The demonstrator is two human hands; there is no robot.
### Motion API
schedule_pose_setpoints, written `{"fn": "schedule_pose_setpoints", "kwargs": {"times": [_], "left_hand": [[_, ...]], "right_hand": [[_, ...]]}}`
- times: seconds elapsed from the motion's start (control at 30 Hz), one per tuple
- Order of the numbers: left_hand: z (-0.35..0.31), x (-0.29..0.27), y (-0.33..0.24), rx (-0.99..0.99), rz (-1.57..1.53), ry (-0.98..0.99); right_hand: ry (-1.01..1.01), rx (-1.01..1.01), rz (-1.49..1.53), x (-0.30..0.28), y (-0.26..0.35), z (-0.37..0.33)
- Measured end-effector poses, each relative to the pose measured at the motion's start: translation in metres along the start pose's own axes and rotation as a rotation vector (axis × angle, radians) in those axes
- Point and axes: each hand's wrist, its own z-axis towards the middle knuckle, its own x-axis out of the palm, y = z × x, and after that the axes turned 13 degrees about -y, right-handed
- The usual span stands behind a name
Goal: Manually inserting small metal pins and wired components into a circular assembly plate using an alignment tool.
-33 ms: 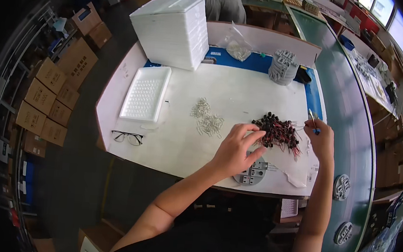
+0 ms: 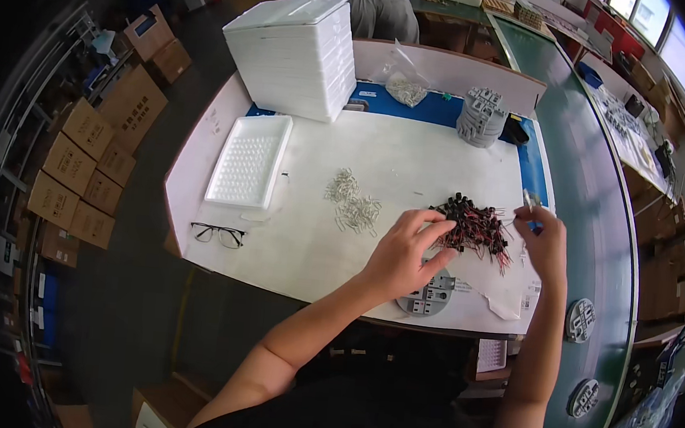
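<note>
My left hand [image 2: 408, 251] hovers over a round grey plate [image 2: 430, 295] with square cut-outs and dark parts in it. Its thumb and fingers are apart, with nothing visible between them, and the fingertips come close to a pile of small black parts with red and black wires [image 2: 478, 233]. To the right of that pile, my right hand [image 2: 546, 238] is closed on a slim silver tool [image 2: 530, 199] with a bit of blue by the fingers. Blur hides the tool's exact kind. Thin wire ends lie near these fingertips.
Small clear-white pieces [image 2: 353, 203] lie mid-table. Left are a white dimpled tray [image 2: 247, 162], eyeglasses [image 2: 218, 236] and a tall white tray stack [image 2: 294, 57]. Stacked grey plates [image 2: 481, 120] and a plastic bag [image 2: 406, 86] stand behind. A green conveyor [image 2: 577, 192] carries grey discs [image 2: 580, 320].
My right hand has tilted slightly, its fingertips nearer the wired pile, and the silver tool has turned and blurred. My left hand stays almost in place.
</note>
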Motion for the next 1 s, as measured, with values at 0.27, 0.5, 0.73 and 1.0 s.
{"fn": "schedule_pose_setpoints", "kwargs": {"times": [0.27, 0.5, 0.73, 1.0], "left_hand": [[0.027, -0.008, -0.011, -0.641, -0.63, 0.371], [0.0, -0.022, -0.01, -0.253, -0.363, 0.071], [-0.017, -0.027, -0.017, -0.398, -0.422, 0.146], [-0.049, -0.017, 0.002, -0.151, -0.029, 0.147]], "right_hand": [[0.1, -0.152, 0.443, 0.013, 0.069, -0.06], [0.214, 0.13, 0.682, 0.036, 0.06, -0.091], [0.272, 0.124, 0.608, 0.034, 0.062, -0.113], [0.271, 0.046, 0.265, 0.025, 0.05, -0.124]]}}
